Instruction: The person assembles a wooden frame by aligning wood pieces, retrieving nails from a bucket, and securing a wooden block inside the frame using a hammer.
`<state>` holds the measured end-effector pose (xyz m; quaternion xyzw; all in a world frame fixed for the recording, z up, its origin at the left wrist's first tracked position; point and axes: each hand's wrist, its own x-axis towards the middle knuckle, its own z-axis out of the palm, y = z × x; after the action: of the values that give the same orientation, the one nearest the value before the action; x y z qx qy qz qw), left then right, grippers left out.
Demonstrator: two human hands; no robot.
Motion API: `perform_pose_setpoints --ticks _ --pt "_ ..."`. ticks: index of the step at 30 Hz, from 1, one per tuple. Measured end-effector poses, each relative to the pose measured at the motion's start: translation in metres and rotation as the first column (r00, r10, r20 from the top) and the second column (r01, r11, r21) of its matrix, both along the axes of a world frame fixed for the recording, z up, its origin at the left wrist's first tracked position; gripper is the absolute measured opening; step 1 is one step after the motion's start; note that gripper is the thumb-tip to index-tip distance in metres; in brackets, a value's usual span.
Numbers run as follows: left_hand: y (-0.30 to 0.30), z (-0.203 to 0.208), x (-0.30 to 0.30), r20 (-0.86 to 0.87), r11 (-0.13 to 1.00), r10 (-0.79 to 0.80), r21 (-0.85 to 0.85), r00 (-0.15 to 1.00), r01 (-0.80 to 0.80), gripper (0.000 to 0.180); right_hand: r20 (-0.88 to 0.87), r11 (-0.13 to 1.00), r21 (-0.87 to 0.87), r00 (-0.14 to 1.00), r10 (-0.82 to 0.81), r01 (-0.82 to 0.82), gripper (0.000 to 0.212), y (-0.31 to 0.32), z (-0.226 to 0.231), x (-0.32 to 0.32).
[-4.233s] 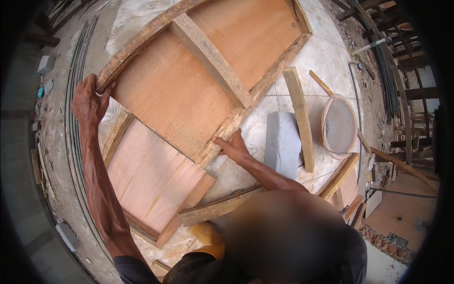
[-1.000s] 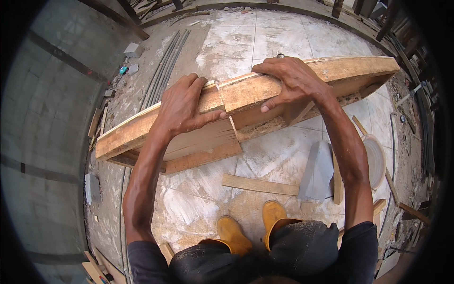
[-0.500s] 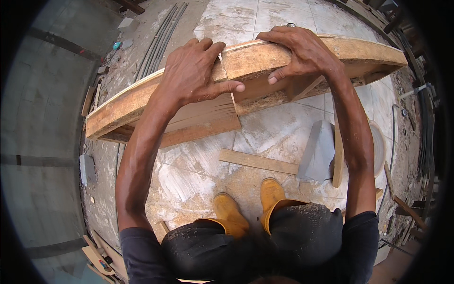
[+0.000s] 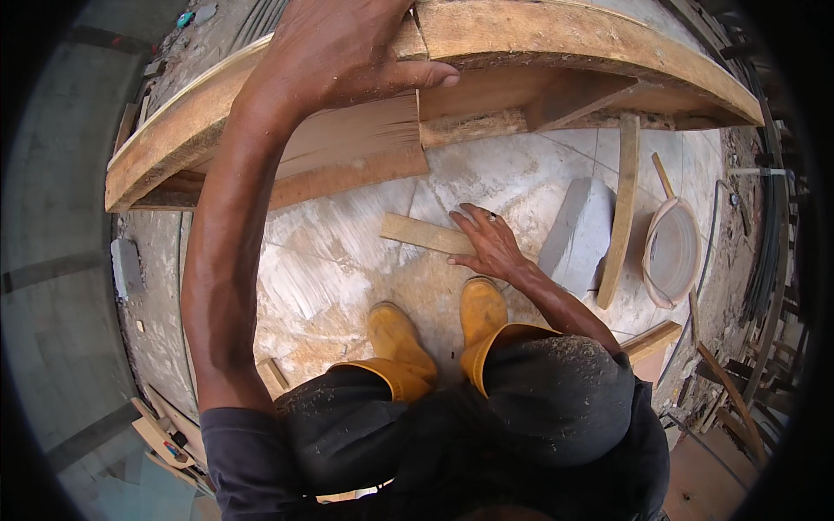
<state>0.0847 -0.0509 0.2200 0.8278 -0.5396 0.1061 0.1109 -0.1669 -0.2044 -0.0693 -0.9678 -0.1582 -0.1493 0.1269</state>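
Observation:
A long wooden frame with a panel [image 4: 556, 35] stands on edge across the far side, with a seam between two sections near its middle. My left hand [image 4: 334, 65] grips its top edge beside that seam, thumb on the near face; the fingertips are cut off by the picture's upper edge. On the tiled floor lies a short flat wooden board [image 4: 421, 234]. Over its right end is my right hand [image 4: 493, 246], fingers apart and a ring on one of them. I cannot tell whether that hand touches the board.
A grey block [image 4: 578, 230] and a leaning wooden strip [image 4: 620, 208] are right of my right hand. Farther right sits a round basin [image 4: 674, 252]. My yellow boots [image 4: 400, 343] are just below the board. Scrap wood [image 4: 169, 438] lies at lower left.
My right hand has left the frame's top edge and come down to the short board. My left hand stays on the frame. The view has shifted, so the frame appears higher.

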Motion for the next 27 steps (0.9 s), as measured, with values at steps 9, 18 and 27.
perform_pose_setpoints --ticks 9,18,27 --pt "0.000 0.011 -0.009 0.003 0.999 0.049 0.002 0.999 -0.049 0.078 -0.428 0.915 0.199 0.871 -0.240 0.350 0.041 0.024 -0.050 0.101" --pt "-0.005 0.007 -0.005 0.001 1.000 0.016 -0.012 1.000 -0.016 0.079 -0.403 0.917 0.117 0.862 -0.308 0.382 0.041 0.032 -0.072 0.121" --pt "-0.003 0.004 -0.005 0.074 0.997 0.010 -0.073 0.997 -0.005 0.080 -0.279 0.899 0.173 0.895 -0.347 0.403 0.042 0.031 -0.090 0.150"
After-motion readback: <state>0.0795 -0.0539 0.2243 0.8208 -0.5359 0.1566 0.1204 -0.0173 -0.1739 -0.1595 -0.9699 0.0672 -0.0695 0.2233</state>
